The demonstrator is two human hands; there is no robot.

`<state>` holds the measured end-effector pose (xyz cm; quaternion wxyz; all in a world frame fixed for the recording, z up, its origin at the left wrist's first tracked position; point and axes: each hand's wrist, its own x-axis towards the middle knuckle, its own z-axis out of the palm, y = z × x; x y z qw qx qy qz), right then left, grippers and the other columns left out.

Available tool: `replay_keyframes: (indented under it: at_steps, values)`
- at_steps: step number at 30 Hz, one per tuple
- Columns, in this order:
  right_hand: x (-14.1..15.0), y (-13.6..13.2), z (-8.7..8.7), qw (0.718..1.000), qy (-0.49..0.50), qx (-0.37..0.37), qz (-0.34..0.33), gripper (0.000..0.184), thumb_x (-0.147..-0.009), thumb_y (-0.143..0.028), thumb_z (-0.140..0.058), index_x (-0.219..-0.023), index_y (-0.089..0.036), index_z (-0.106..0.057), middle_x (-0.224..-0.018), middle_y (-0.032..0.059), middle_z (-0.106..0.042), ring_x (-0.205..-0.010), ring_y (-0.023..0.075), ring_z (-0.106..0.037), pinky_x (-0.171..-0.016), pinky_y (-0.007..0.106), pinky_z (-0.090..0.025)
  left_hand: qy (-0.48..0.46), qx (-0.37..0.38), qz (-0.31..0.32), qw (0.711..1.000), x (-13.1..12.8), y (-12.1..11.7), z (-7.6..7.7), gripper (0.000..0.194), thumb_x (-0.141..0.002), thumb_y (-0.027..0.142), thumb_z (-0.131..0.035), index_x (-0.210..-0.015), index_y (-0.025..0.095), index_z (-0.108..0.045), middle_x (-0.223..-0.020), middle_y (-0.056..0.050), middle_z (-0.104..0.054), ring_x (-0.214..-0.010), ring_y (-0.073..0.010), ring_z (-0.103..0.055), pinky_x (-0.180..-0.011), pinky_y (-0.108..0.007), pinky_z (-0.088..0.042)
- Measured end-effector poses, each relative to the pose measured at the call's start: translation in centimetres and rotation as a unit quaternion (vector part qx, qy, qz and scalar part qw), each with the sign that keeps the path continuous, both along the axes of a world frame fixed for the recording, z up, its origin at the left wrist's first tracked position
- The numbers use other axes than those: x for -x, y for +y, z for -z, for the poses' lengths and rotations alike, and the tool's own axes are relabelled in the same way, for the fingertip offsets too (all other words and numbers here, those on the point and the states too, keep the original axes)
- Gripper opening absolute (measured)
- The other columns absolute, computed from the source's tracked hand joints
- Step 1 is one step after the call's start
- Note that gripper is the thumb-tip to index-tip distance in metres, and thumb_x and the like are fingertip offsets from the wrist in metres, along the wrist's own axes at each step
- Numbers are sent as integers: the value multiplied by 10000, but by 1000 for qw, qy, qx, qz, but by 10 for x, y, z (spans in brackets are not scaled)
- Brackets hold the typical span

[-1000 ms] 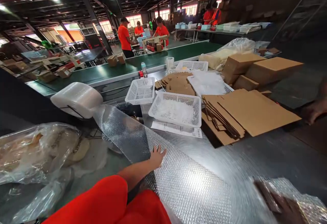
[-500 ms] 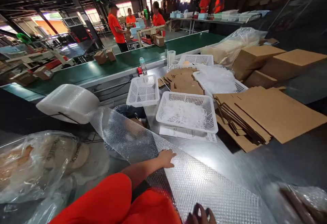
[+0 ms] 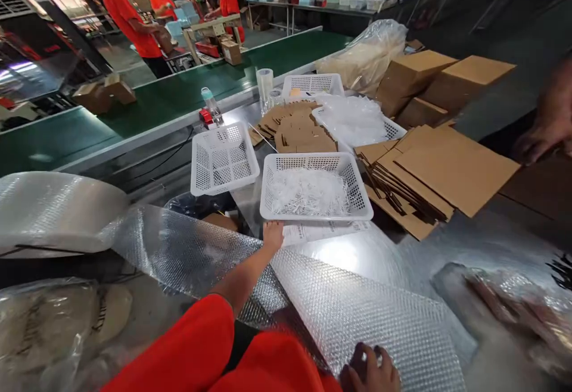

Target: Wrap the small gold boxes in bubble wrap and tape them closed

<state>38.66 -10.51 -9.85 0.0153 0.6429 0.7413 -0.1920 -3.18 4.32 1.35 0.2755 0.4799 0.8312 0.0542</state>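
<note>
My left hand [image 3: 272,236] reaches forward to the near left corner of a white perforated basket [image 3: 266,201] filled with white shredded-looking pieces. Its fingertips meet the basket's lower rim, beside the left end of printed paper sheets [image 3: 308,233]. The fingers look stretched out; whether they touch the paper is unclear. A long strip of bubble wrap [image 3: 357,302] runs from a big roll [image 3: 58,210] at the left across the metal table. My right hand [image 3: 373,371] rests on its near part, fingers bent and apart, partly cut off by the frame's bottom edge.
Flat cardboard sheets [image 3: 456,165] and cardboard boxes [image 3: 415,76] lie to the right. Another person's hand [image 3: 545,136] is at the right edge. Plastic-wrapped items [image 3: 518,302] sit near right, bagged caps [image 3: 49,326] lower left. Beyond runs a green conveyor [image 3: 156,103].
My left hand has left the bubble wrap and moved forward to the basket's near corner. My view has shifted, and another person's hand has appeared at the right.
</note>
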Motion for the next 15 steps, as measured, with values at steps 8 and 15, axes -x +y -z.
replay_keyframes:
  at_steps: [8, 15]
  values:
    - [12, 15, -42, 995, -36, 87, -31, 483, -785, -416, -550, -1196, -195, -676, -1370, 217, -571, -1343, 378, -499, -1136, 562, -336, -173, 3, 17, 985, -45, -19, -26, 241, -674, -5, -615, -831, 176, -586, -832, 3, -636, -869, -191, -631, -758, -266, -449]
    - [23, 30, -76, 988, 61, 132, 43, 403, -685, -365, -653, -1040, -191, -732, -1334, 220, -603, -1280, 371, -554, -1101, 523, -372, -565, -134, -71, 811, -118, -66, -84, 273, -631, 217, -735, -840, 198, -560, -826, 6, -646, -805, -178, -587, -753, -276, -438]
